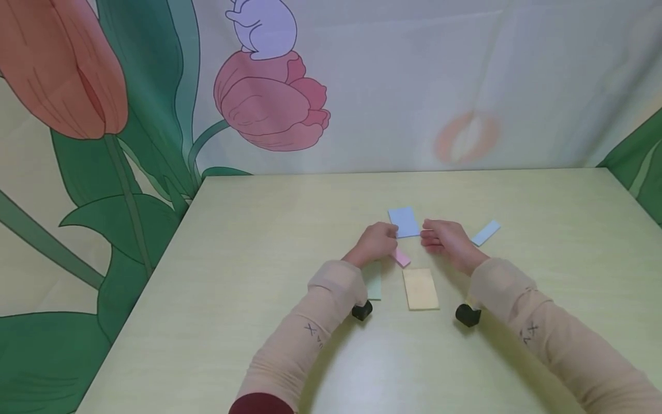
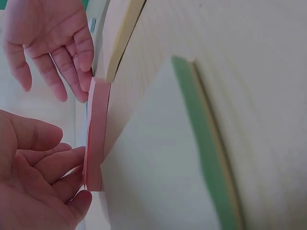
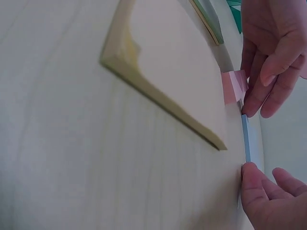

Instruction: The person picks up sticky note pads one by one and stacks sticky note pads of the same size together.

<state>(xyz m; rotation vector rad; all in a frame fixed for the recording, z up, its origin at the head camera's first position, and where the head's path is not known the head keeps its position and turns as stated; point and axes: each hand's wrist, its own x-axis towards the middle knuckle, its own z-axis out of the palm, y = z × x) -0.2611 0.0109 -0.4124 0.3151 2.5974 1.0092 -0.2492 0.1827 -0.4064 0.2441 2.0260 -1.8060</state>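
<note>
Beige sleeves [image 1: 284,351] with dark pen marks reach in closest to us over the pale table [image 1: 207,299]. Beyond them lies our light blue pad [image 1: 405,221], thin, flat and nearly square. Our left hand [image 1: 379,240], fingers loosely bent, touches its near left corner, while our right hand [image 1: 451,241], fingers mostly straight, rests beside its right edge. Nearer us lie a pink strip [image 1: 401,259], a green pad [image 1: 374,283] and a yellow pad [image 1: 420,289], with a narrow blue strip [image 1: 486,233] off right

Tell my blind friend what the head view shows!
Left hand and right hand flank a rectangular blue paper pad on a pale table; nearby lie a rectangular cream paper pad, narrow pink paper strip, narrow blue paper strip and partly hidden green paper pad.
</note>
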